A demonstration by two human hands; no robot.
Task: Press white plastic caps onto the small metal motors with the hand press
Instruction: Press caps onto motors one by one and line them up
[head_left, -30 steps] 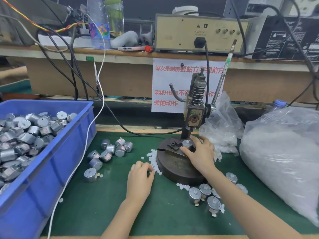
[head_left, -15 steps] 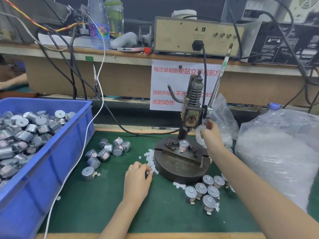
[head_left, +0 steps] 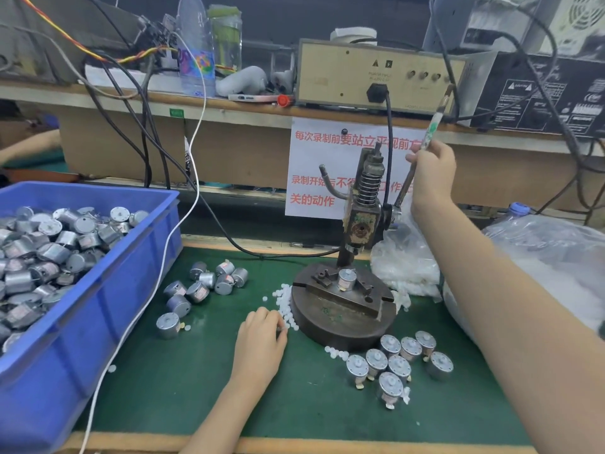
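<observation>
the right hand (head_left: pixel 432 172) was raised at one o'clock of the hand press (head_left: pixel 363 217), its fingers (head_left: pixel 413 157) wrapped round the upright lever (head_left: pixel 431 129). one motor (head_left: pixel 346 279) stood upright in the fixture on the press's round base (head_left: pixel 340 326), under the ram. the left hand (head_left: pixel 262 335) rested on the green desk (head_left: pixel 183 388) at eight o'clock of the base, fingers curled down at the edge of the white caps (head_left: pixel 284 301); whether they pinched a cap could not be told. loose motors (head_left: pixel 203 286) lay at nine o'clock, beside a blue bin (head_left: pixel 108 290) full of more. a cluster of standing motors (head_left: pixel 399 363) sat at five o'clock. a clear bag (head_left: pixel 406 267) of white pieces lay at three o'clock.
</observation>
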